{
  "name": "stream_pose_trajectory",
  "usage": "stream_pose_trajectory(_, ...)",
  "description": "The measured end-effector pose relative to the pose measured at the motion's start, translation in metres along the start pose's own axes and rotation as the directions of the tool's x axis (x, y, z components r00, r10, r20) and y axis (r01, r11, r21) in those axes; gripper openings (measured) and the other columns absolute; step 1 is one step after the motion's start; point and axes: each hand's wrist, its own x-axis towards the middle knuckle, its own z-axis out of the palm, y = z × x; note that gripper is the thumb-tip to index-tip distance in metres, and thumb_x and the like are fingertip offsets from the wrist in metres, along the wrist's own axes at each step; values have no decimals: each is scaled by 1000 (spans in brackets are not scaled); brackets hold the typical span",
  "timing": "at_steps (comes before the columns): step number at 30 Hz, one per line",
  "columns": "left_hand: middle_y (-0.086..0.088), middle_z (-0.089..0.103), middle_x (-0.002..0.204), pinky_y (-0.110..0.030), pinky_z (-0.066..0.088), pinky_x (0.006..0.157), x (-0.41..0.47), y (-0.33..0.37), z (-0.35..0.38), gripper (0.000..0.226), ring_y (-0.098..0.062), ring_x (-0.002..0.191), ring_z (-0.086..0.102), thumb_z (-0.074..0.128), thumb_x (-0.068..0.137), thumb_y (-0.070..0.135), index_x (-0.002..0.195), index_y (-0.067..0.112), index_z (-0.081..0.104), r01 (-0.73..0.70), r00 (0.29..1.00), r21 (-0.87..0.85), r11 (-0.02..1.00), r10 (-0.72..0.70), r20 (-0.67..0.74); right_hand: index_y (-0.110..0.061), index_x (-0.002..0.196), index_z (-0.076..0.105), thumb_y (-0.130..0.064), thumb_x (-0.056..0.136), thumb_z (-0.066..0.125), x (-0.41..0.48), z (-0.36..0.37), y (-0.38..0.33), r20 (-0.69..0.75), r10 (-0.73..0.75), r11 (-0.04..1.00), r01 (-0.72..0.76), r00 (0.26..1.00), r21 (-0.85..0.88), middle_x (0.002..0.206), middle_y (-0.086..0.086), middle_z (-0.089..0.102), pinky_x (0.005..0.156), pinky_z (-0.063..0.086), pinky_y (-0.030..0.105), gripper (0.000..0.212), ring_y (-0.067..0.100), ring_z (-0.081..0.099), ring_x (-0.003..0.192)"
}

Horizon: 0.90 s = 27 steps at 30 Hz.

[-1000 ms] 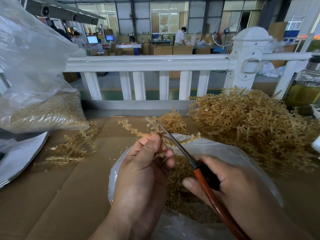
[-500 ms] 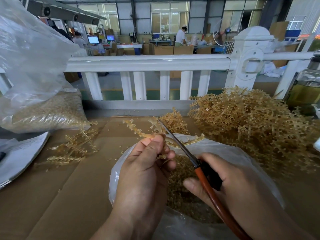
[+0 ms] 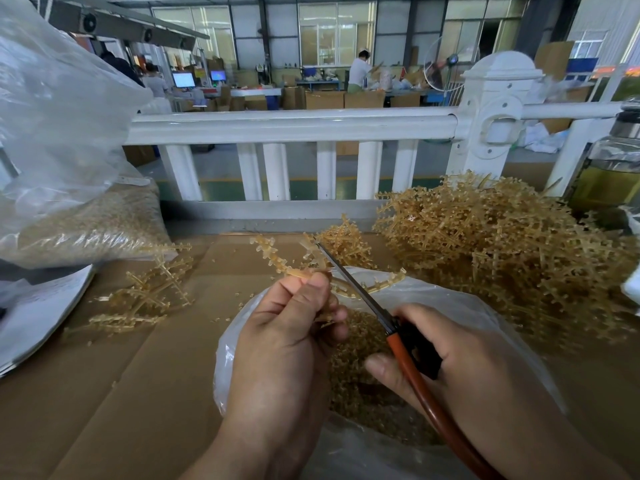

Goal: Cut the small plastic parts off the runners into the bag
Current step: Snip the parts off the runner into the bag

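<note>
Scissors with slim steel blades and orange-and-black handles [image 3: 353, 284] cross a tan plastic runner [image 3: 273, 259]; the right hand [image 3: 460, 368] has its grip clamped on the handles. The left hand [image 3: 287, 341] has its grip pinched on the runner, above the clear plastic bag [image 3: 485, 308] of small tan cut parts [image 3: 353, 396] at the near edge of the cardboard-covered worktop [image 3: 138, 375].

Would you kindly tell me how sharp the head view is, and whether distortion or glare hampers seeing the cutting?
Head view: the wide lens bows the white railing; the scissors and the runner in the left hand are sharp; the clear bag at upper left shows a pale sheen, away from the cutting.
</note>
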Motion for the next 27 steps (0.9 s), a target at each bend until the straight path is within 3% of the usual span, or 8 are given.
stream_pose_trajectory(11, 0, 58, 69, -22, 50, 56, -1, 2, 0, 12, -12, 63, 57, 72, 73, 27, 64, 23, 66, -6, 1000, 6, 1000, 6, 2, -50, 88, 48, -92, 61, 33, -1, -4, -3, -26, -3, 1000, 3, 1000, -7, 85, -39, 56, 67, 43, 8, 53, -13, 57, 79)
stream_pose_trajectory(19, 0, 58, 68, -22, 50, 55, -1, 2, 0, 12, -11, 62, 58, 72, 74, 26, 64, 23, 67, -8, 1000, 9, 1000, 8, -5, -45, 93, 54, -90, 62, 36, -2, -4, -4, -21, 1, 1000, 0, 1000, 2, 85, -35, 59, 66, 44, 11, 57, -10, 59, 77)
stream_pose_trajectory(24, -1, 58, 68, -21, 51, 54, 0, 2, 0, 10, -11, 61, 58, 72, 74, 26, 66, 21, 68, 3, 1000, 0, 1000, -3, -12, -50, 83, 52, -90, 63, 34, -3, -7, -5, -7, -5, 1000, 5, 1000, -6, 85, -32, 60, 72, 42, 8, 48, -15, 54, 89)
stream_pose_trajectory(27, -1, 57, 68, -21, 50, 53, 0, 2, 0, 11, -12, 61, 57, 71, 74, 25, 65, 22, 67, 11, 1000, -1, 1000, -11, -15, -51, 87, 53, -89, 63, 35, -4, -9, -7, 9, 1, 1000, -1, 1000, 3, 85, -38, 58, 67, 42, 7, 49, -16, 56, 83)
